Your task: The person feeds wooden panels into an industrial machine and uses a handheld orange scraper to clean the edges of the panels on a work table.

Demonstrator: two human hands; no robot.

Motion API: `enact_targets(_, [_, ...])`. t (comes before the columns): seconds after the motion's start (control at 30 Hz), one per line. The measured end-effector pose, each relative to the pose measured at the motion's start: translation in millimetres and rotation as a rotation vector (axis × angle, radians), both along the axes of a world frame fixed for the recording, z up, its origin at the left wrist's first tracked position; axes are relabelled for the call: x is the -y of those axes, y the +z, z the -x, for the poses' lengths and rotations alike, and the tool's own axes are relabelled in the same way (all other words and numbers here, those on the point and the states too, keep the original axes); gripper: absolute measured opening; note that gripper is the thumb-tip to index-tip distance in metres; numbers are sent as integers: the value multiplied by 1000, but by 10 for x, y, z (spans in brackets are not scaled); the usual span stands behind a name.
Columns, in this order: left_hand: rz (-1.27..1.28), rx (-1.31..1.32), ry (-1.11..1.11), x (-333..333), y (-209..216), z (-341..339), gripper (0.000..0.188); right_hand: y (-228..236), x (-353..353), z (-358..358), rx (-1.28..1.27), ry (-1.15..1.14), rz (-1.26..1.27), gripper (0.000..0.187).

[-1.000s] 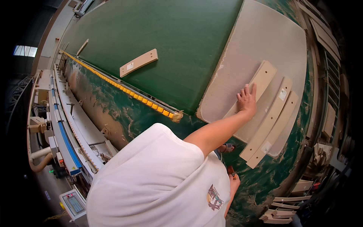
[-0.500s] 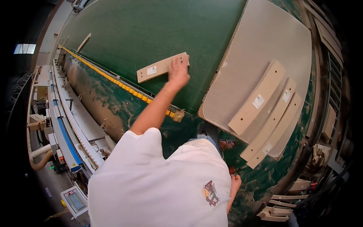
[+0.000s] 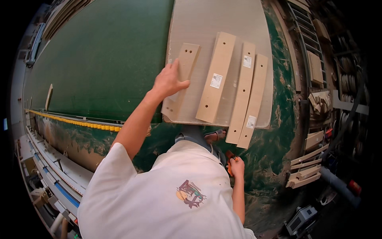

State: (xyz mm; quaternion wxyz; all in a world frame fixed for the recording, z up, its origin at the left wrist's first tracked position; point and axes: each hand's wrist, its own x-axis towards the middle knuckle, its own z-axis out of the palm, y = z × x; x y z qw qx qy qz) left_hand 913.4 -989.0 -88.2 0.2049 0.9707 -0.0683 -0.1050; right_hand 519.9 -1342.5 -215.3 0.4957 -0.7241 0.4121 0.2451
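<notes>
A slightly curved wooden slat (image 3: pixel 189 63) with paired holes at its ends lies at the left side of a pale board (image 3: pixel 207 16). My left hand (image 3: pixel 167 81) rests at its left edge, fingers spread and thumb across its face; the hand covers part of it. To its right lie three more curved slats with holes: a wide labelled one (image 3: pixel 221 59), a narrower one (image 3: pixel 244 87) and another (image 3: pixel 256 85), the last two side by side. Low by my right hip, my right hand (image 3: pixel 238 167) is closed on a small orange-and-dark tool (image 3: pixel 230 166), partly hidden in the fingers.
A large green surface (image 3: pixel 107 59) extends left of the pale board, with a small wood strip (image 3: pixel 49 96) on it and a yellow roller edge (image 3: pixel 87 124) in front. Stacked wood pieces (image 3: pixel 304 175) lie at the right, below a rack (image 3: pixel 308 44). Dusty green floor (image 3: pixel 274 167) surrounds my feet.
The slat under my left hand has gone from the green surface onto the pale board, left of the other slats. My view has turned right. My right hand shows more of the orange tool.
</notes>
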Motion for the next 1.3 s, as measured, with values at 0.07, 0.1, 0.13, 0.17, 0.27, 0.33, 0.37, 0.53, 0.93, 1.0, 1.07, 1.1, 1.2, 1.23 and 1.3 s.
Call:
enact_targets(0.07, [-12,-46,19,561,-38,-119,103,66,1,-18,-5,-51,-4,20])
enact_targets(0.1, [-25,-96,30,825,-17,-186,105,83,14,4,1,-77,-9,19])
enact_targets(0.13, [-40,-146,46,1049,21,-243,107,81,24,33,8,-98,-18,19])
enact_targets(0.17, [-56,-196,63,1243,52,-282,109,91,29,79,7,-119,-15,19])
enact_targets(0.27, [-160,-14,59,1539,-493,-281,109,141,-4,215,-19,-123,22,18])
enact_targets(0.33, [-33,9,155,1534,-751,-192,108,345,-82,185,-73,-40,91,19])
enact_targets(0.37, [41,18,185,1589,-804,-170,107,349,-101,263,-75,-71,91,22])
enact_targets(0.53, [166,17,203,1671,-800,-156,106,-125,-51,827,-26,11,188,30])
enact_targets(0.93, [272,-34,248,1575,-734,-130,102,370,51,376,-14,-164,105,15])
enact_targets(1.0, [295,-16,258,1579,-741,-135,101,339,52,378,-54,-205,94,16])
enact_targets(1.07, [335,18,280,1588,-766,-141,100,319,55,416,-105,-213,96,15])
enact_targets(1.1, [329,8,284,1572,-760,-149,100,318,36,429,-137,-199,102,16])
enact_targets(1.2, [318,7,290,1575,-759,-159,101,206,32,552,-157,-33,234,18])
enact_targets(1.23, [315,27,283,1597,-788,-161,101,135,42,686,-150,39,295,19])
enact_targets(1.3, [341,37,252,1642,-889,-187,102,65,32,822,-228,41,257,22])
